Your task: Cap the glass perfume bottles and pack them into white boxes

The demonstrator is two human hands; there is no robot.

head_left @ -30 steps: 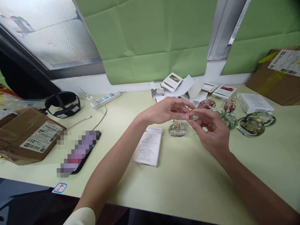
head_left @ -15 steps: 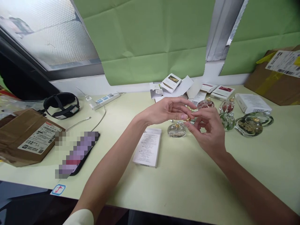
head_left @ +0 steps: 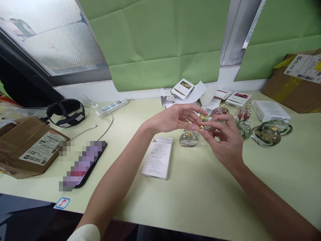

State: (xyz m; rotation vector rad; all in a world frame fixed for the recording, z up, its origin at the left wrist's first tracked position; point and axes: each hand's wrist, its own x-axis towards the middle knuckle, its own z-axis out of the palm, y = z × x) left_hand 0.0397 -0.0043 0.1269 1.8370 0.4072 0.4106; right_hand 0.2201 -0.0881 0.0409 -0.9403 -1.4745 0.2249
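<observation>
My left hand reaches in from the left, its thumb and fingertips closed at a small gold cap. My right hand meets it from the right, pinching the same cap between thumb and fingers. Just below the fingers stands a clear glass bottle with a gold neck and pale bits inside. A white printed box lies on the table to the left of that bottle. Behind the hands, a reddish glass bottle is partly covered by my right fingers.
More glass bottles, among them a green one and a dark-flecked one, stand at right. Small white boxes lie behind them. A phone, a power strip, a headset and a cardboard box are at left.
My right fingers have shifted slightly and spread a little. More of the gold cap now shows between the two hands. The bottles and boxes stay where they were.
</observation>
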